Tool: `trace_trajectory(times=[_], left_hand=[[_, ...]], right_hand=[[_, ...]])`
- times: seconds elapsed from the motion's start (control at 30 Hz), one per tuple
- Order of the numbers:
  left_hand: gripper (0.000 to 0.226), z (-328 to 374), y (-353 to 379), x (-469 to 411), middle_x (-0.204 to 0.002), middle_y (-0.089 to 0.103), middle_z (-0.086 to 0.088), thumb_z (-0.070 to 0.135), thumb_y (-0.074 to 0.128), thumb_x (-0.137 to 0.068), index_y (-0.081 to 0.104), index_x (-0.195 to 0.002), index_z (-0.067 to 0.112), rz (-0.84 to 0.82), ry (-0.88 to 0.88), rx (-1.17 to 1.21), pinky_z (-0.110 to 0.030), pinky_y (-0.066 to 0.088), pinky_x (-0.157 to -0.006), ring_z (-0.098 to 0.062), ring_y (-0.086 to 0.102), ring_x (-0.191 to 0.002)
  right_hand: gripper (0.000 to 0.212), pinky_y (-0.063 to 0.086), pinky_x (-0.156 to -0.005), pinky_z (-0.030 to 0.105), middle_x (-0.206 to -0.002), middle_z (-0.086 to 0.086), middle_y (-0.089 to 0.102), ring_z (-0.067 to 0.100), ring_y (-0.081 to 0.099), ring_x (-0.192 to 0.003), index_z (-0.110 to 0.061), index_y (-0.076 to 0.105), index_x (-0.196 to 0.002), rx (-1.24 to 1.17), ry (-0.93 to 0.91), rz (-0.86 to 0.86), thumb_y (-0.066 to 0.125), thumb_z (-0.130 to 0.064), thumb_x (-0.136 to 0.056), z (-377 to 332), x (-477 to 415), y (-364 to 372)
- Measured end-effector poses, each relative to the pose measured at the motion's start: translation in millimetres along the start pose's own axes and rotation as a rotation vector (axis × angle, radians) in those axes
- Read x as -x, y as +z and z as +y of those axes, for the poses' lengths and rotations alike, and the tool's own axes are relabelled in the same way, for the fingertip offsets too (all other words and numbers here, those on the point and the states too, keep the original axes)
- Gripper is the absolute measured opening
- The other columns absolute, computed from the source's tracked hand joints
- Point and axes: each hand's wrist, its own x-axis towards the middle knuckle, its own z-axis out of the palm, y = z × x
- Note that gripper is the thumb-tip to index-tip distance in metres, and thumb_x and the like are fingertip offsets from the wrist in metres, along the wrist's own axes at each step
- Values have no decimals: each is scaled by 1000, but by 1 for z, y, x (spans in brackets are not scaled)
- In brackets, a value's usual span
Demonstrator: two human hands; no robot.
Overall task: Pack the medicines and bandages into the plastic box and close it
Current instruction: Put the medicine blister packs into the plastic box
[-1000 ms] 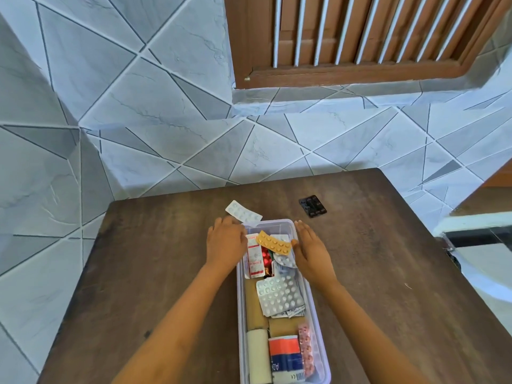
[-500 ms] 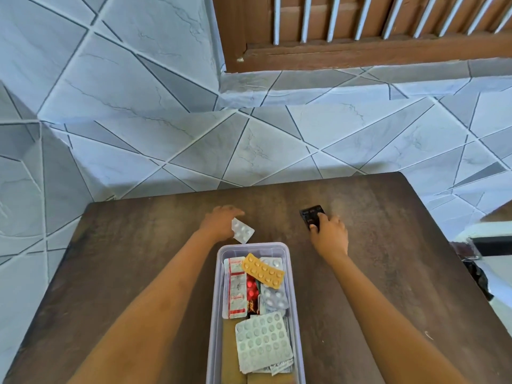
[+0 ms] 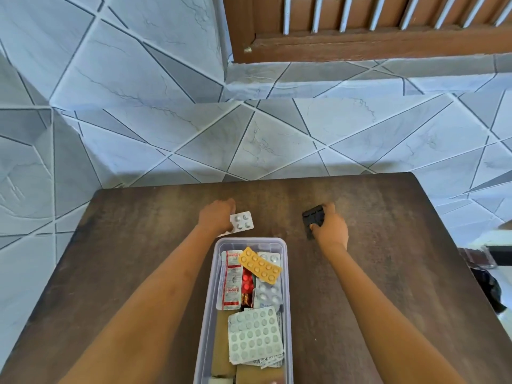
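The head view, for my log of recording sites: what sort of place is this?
Probably a room in a home. A dark wooden table stands against a wall of grey geometric-patterned tiles, below a brown wooden louvred window frame. Nothing in view looks clinical.

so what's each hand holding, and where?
Left hand grips the white pill strip by its left end; right hand grips the black strip at its right edge.

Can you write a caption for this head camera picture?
Both hands, left and right, lift the last pill strips beside the open plastic box.
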Motion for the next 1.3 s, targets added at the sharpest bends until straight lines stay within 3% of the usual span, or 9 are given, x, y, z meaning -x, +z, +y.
trace_trajectory(times=[0.17,0.33,0.43,0.53,0.7,0.83,0.93,1.17,1.3], left_hand=[[17,-3,-20,33,-101,72,-10,19,60,-86,67,-100,13,297,-86,178,-31,46,-69,-27,66,-92],[19,-12,-35,80,-107,71,-10,17,60,-86,67,-104,12,370,-94,434,-33,49,-72,-26,65,-94],[16,-14,-34,119,-105,70,-13,12,60,-87,68,-100,7,369,-61,587,-32,49,-75,-26,65,-93],[15,-15,-28,167,-99,71,-13,7,63,-84,70,-97,5,362,-24,692,-26,49,-71,-24,65,-88],[32,-16,-8,227,-93,64,-1,4,67,-80,61,-110,11,333,-45,790,-10,40,-58,-11,57,-83],[31,-16,11,253,-89,59,-1,2,66,-80,60,-110,10,299,-53,791,-15,41,-57,-15,55,-80],[28,-17,23,265,-95,59,-2,5,66,-81,64,-108,8,272,-62,745,-23,43,-71,-15,54,-87],[32,-15,35,276,-118,66,-9,8,66,-82,64,-114,9,220,-13,665,-19,39,-84,-21,61,-107],[32,-12,39,276,-120,66,-10,7,64,-83,63,-115,9,204,14,654,-23,44,-88,-21,60,-108]], right_hand=[[30,48,-74,33,-112,24,64,37,61,-99,3,53,-116,-360,6,103,56,-5,-87,-7,31,-12],[25,60,-61,26,-105,16,63,33,64,-94,-1,54,-116,-664,-7,30,47,-5,-93,-23,79,-17],[19,57,-78,51,-93,11,64,33,64,-93,-6,61,-105,-679,-34,50,48,-6,-91,-28,118,-15],[15,55,-81,46,-85,12,67,26,64,-83,-5,66,-97,-588,-58,30,55,-6,-86,-28,164,-13],[16,47,-67,31,-76,7,62,21,57,-71,-3,60,-94,-419,-109,40,63,-2,-78,-21,226,-4],[10,49,-64,34,-85,16,69,27,62,-74,-2,63,-88,-235,-168,62,56,-2,-80,-19,247,9],[17,48,-64,33,-96,17,69,32,65,-86,-3,64,-94,55,-211,19,50,-7,-85,-27,256,12],[19,35,-88,37,-112,9,59,28,44,-110,-12,63,-95,658,-375,49,46,-14,-87,-25,281,7],[36,22,-110,47,-149,15,30,32,22,-138,-9,54,-121,797,-530,-58,52,-18,-86,-14,283,11]])
